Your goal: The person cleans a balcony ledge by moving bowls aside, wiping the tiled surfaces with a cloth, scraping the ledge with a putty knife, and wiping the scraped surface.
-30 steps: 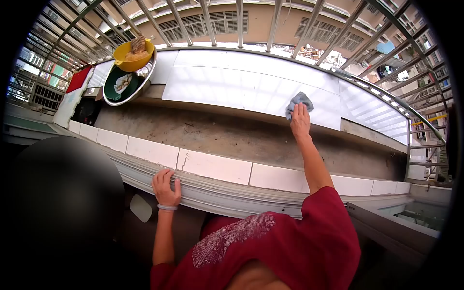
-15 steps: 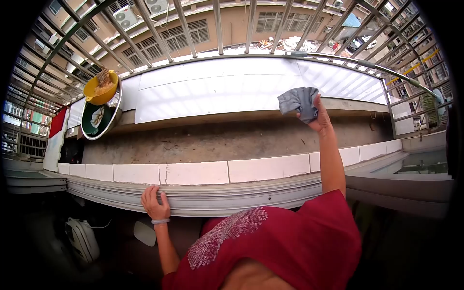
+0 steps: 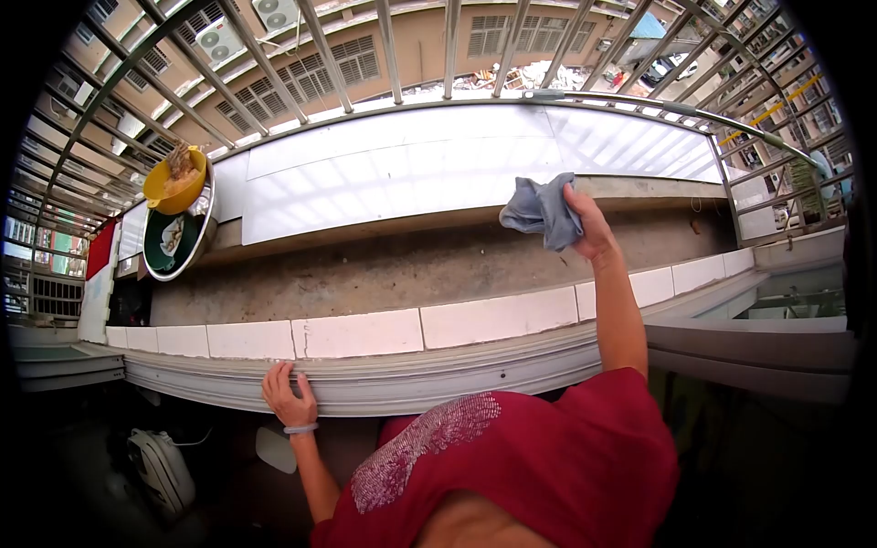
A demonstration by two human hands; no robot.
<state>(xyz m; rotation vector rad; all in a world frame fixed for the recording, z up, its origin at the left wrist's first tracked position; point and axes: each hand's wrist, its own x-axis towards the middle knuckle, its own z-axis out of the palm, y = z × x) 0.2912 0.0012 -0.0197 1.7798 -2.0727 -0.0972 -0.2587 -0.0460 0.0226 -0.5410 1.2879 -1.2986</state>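
Observation:
A crumpled grey-blue cloth (image 3: pixel 541 212) is gripped in my right hand (image 3: pixel 592 223), thumb on the near side. It is held up in front of the white board (image 3: pixel 393 187), near that board's front edge; whether it touches the surface I cannot tell. My left hand (image 3: pixel 289 396) rests on the metal window track (image 3: pixel 411 384), fingers apart and holding nothing. Just beyond those fingers runs a row of pale tiles (image 3: pixel 356 335) along the sill.
Metal bars (image 3: pixel 388 55) enclose the ledge on the far side. At the left stand a metal basin (image 3: pixel 212 215) with a green bowl (image 3: pixel 160 239) and a yellow colander (image 3: pixel 175 195). A long pole (image 3: pixel 630 102) lies along the bars at the right. A concrete trough (image 3: pixel 365 281) separates tiles and board.
My right hand has moved slightly left and lower in view with the cloth, whose folds have shifted. My left hand keeps its place on the track. The camera view has shifted a little.

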